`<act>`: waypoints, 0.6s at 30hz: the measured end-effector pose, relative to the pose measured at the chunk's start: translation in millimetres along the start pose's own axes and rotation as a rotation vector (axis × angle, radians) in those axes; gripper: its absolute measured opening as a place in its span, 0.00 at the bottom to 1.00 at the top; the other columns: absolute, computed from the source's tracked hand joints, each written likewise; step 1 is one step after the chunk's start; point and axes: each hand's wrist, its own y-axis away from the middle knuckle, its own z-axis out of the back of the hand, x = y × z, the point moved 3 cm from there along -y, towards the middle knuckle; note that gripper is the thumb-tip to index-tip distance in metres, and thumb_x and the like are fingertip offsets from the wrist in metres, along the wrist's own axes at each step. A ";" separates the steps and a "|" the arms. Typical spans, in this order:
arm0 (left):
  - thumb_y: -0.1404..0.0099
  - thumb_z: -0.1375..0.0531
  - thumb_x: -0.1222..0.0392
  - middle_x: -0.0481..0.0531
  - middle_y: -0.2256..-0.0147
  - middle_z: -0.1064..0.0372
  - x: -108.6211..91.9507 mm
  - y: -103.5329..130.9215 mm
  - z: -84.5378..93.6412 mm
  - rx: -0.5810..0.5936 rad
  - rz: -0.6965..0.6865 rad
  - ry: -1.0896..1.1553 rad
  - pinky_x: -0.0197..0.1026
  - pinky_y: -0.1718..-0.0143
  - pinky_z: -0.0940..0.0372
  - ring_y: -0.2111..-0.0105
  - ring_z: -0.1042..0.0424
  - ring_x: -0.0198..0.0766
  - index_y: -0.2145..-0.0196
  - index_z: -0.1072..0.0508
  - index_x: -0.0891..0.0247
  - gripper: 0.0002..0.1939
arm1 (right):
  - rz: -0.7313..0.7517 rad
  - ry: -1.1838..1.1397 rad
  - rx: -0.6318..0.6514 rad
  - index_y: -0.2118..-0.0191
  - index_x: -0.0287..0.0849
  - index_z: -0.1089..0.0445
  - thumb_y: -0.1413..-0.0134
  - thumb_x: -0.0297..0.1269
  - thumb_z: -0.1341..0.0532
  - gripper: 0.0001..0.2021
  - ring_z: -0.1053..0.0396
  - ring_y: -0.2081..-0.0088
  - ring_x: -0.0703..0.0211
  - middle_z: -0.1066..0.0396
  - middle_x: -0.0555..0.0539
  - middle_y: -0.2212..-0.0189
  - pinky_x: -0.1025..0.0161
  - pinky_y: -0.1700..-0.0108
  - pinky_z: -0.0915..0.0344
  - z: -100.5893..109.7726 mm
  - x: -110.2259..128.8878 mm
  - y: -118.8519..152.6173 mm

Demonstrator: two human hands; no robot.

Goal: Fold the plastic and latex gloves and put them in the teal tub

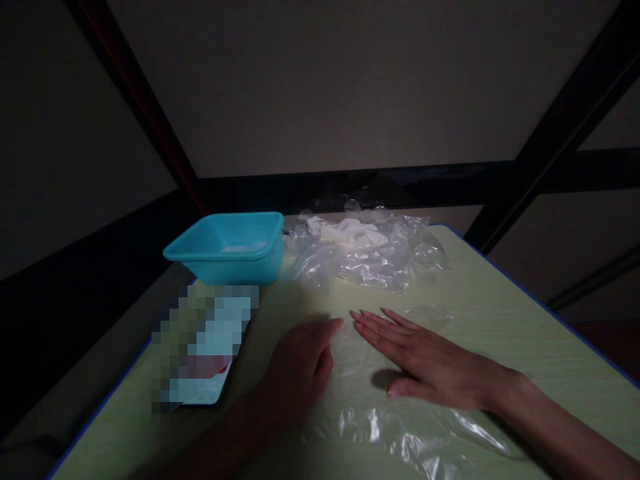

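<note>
A thin, clear plastic sheet, perhaps a bag (373, 427), lies spread on the table below and between my hands. My right hand (425, 363) rests nearly flat over it, fingers stretched toward the left and thumb apart. At its left side is my left hand (303, 360), index finger reaching to the plastic and thumb held away from it. The other left fingers are mostly hidden, and nothing shows in its grasp. Both hands' fingertips come close together without touching. A faint part of clear plastic (433, 315) shows beyond my right hand.
Crumpled clear plastic (385, 260) with a white crumpled item (353, 232) is heaped at the table's far end. A turquoise basin (240, 263) stands at the far left. Nearer lies a light-coloured tray-like object (203, 393), partly blurred out. The pale green table (505, 320) has blue edges.
</note>
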 end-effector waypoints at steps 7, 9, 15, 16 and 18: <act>0.42 0.50 0.70 0.57 0.63 0.25 -2.9 -4.4 1.1 0.121 0.101 -0.068 0.43 0.62 0.31 0.66 0.26 0.42 0.61 0.28 0.67 0.14 | -0.015 -0.013 0.010 0.36 0.38 0.67 0.43 0.53 0.51 0.37 0.67 0.36 0.50 0.66 0.39 0.36 0.44 0.37 0.65 -2.5 -4.0 2.5; 0.42 0.49 0.70 0.56 0.64 0.25 -1.7 -5.3 2.2 0.138 0.134 -0.073 0.43 0.63 0.31 0.67 0.26 0.42 0.62 0.28 0.67 0.13 | -0.025 -0.019 0.019 0.36 0.39 0.66 0.43 0.53 0.51 0.37 0.67 0.36 0.50 0.65 0.40 0.36 0.43 0.38 0.65 -1.0 -5.8 4.4; 0.42 0.49 0.70 0.53 0.67 0.25 3.2 -4.6 3.9 0.147 0.189 -0.119 0.42 0.63 0.32 0.68 0.26 0.41 0.65 0.28 0.64 0.12 | -0.065 -0.034 0.046 0.36 0.40 0.60 0.42 0.52 0.50 0.34 0.61 0.37 0.50 0.59 0.41 0.37 0.41 0.38 0.63 9.8 -12.0 11.0; 0.42 0.49 0.70 0.53 0.67 0.25 4.1 -4.5 3.9 0.146 0.190 -0.129 0.42 0.63 0.32 0.68 0.26 0.40 0.65 0.28 0.64 0.12 | -0.069 -0.035 0.040 0.37 0.40 0.57 0.42 0.52 0.50 0.33 0.59 0.37 0.50 0.56 0.41 0.37 0.42 0.38 0.62 12.3 -13.0 12.0; 0.42 0.49 0.69 0.53 0.67 0.25 5.9 -4.3 3.9 0.141 0.190 -0.145 0.42 0.63 0.33 0.68 0.26 0.40 0.65 0.28 0.63 0.12 | -0.069 -0.029 0.026 0.38 0.41 0.53 0.42 0.51 0.49 0.31 0.56 0.37 0.51 0.52 0.42 0.38 0.44 0.38 0.60 16.9 -14.7 13.6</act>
